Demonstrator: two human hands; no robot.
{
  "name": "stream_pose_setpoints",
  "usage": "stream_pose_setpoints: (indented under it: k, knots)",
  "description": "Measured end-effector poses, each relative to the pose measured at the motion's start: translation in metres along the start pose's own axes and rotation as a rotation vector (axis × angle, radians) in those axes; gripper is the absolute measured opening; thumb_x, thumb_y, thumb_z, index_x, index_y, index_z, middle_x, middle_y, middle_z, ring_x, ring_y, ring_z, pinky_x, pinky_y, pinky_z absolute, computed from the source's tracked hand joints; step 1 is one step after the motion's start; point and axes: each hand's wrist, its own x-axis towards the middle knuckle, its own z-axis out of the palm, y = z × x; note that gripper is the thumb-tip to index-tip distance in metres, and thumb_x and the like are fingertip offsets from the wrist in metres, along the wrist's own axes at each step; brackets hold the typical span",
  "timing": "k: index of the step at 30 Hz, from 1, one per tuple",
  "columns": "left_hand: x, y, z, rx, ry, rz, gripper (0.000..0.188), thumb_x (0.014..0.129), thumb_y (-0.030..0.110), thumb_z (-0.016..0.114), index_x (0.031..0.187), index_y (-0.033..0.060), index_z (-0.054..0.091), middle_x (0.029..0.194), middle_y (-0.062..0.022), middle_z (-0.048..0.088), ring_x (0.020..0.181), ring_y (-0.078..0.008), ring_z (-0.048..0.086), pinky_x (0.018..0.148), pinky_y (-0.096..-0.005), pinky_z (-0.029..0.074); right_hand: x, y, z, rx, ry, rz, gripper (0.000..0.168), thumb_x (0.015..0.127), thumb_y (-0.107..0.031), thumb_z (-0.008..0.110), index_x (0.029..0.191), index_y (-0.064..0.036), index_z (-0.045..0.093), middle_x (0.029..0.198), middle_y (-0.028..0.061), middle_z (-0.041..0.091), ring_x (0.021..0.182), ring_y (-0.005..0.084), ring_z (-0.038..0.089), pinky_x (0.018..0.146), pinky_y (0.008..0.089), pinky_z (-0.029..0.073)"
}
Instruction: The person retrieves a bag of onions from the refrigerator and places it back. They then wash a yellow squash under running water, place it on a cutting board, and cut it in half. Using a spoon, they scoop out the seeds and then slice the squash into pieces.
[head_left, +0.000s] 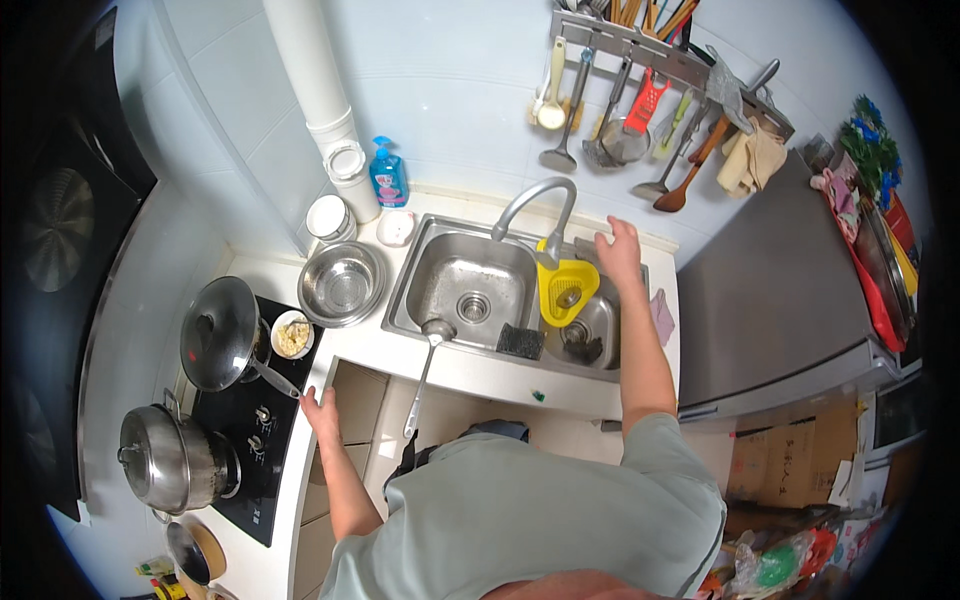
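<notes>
My left hand is beside the end of the handle of a lidded wok on the gas stove; its fingers are apart and I cannot tell if it touches the handle. Fingers spread, my right hand is over the right rear corner of the steel double sink, with nothing in it. Between the hands are the curved faucet, a yellow strainer basket at the small basin, a dark scouring pad on the sink's front rim, and a metal ladle whose handle overhangs the counter edge.
Steel bowls, a small bowl of food and a blue pump bottle stand left of the sink. A steel pot sits on the stove. Utensils hang from a wall rack. A grey refrigerator borders the right side.
</notes>
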Motion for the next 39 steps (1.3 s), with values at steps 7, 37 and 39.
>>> stream_pose_setpoints:
  k: [7,37,39]
  knots:
    - [-0.016,0.034,0.007,-0.013,-0.032,0.073,0.059,0.084,0.031,0.069,0.131,-0.0012,0.052,0.152,-0.0260,0.022,0.138,-0.0348,0.032,0.109,-0.0392,0.033,0.117,-0.045,-0.025,0.090,0.062,-0.130,0.045,0.082,-0.022,0.063,0.121,0.002,0.059,0.107,0.0203,0.061,0.097,0.0338,0.059,0.087,0.0410,0.048]
    - [-0.028,0.041,0.033,-0.007,-0.305,0.113,0.047,0.087,0.021,0.067,0.127,0.0000,0.054,0.139,-0.0199,0.044,0.121,-0.0290,0.052,0.100,-0.0362,0.043,0.184,-0.074,0.008,0.097,0.002,-0.119,0.031,0.086,-0.028,0.057,0.107,-0.009,0.070,0.089,0.0185,0.069,0.085,0.0348,0.067,0.079,0.0407,0.053]
    - [-0.029,0.047,0.033,0.031,-0.319,0.114,0.048,0.087,0.023,0.067,0.129,0.0013,0.054,0.146,-0.0233,0.039,0.124,-0.0335,0.052,0.100,-0.0385,0.044,0.216,-0.099,-0.013,0.106,0.176,-0.241,0.029,0.088,-0.029,0.055,0.104,-0.010,0.071,0.090,0.0196,0.068,0.086,0.0363,0.067,0.077,0.0432,0.053]
